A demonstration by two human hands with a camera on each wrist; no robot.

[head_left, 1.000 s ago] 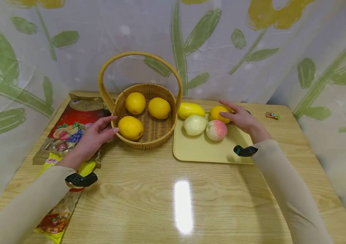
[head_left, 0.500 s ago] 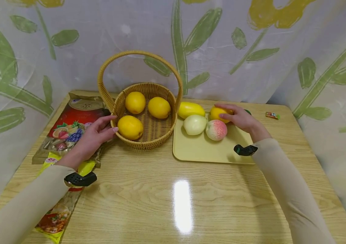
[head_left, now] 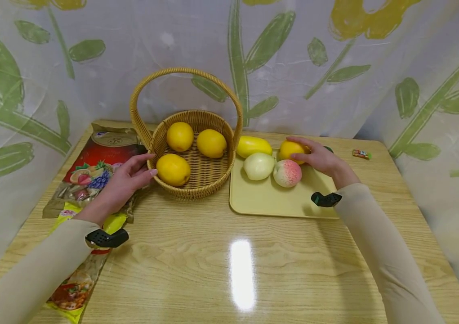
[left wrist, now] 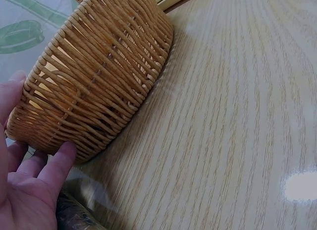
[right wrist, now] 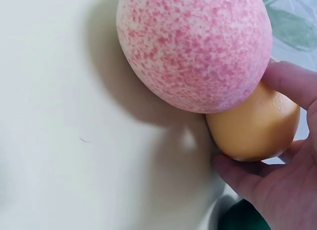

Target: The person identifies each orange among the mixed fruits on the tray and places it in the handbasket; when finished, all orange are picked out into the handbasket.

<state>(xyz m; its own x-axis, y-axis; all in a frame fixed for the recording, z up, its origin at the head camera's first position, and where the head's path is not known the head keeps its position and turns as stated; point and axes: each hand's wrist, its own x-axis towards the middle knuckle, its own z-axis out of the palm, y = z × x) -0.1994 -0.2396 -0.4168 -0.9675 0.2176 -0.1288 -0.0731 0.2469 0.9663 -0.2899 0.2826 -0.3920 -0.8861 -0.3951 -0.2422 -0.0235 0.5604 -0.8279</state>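
Observation:
My left hand [head_left: 130,177] holds the left rim of a wicker basket [head_left: 197,193], thumb at the rim and fingers against the outer wall [left wrist: 106,74]. Inside the basket lie three yellow-orange fruits [head_left: 173,170]. On a pale yellow tray [head_left: 278,204] to the right, my right hand [head_left: 320,158] grips a round orange [head_left: 289,148] between thumb and fingers. In the right wrist view the orange [right wrist: 255,126] is partly hidden by a pink-speckled peach [right wrist: 193,46]. A pale green-white fruit [head_left: 259,166] sits beside the peach, with a long yellow fruit [head_left: 253,146] behind it.
A red and brown fruit-candy bag [head_left: 101,157] and a yellow food packet [head_left: 71,288] lie at the left. A small wrapped snack [head_left: 361,154] is at the far right of the table. Something dark green [right wrist: 245,217] shows under my right hand. A floral curtain [head_left: 197,40] hangs behind.
My right hand has lowered its fingers over the back of the orange and closed around it. The left hand has stayed at the basket rim.

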